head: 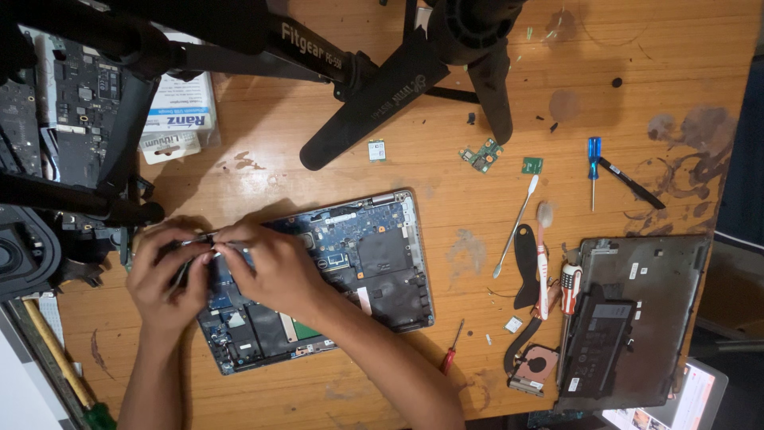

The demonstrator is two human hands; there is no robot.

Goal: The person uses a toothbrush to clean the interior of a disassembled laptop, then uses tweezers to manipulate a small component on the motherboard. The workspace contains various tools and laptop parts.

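Note:
An opened laptop base (374, 263) with its blue circuit board exposed lies on the wooden table (446, 167). Both my hands work at its left end. My left hand (163, 279) and my right hand (267, 267) pinch a thin metal strip or small part (199, 239) between their fingertips, just above the board's left edge. The fingers hide what the part is attached to.
Black tripod legs (382, 87) cross the top. Another circuit board (76, 103) lies top left. To the right lie a toothbrush (543, 255), a white spudger (516, 227), a blue screwdriver (594, 167), a red screwdriver (452, 350), a fan (533, 368), and the laptop's bottom cover with battery (629, 318).

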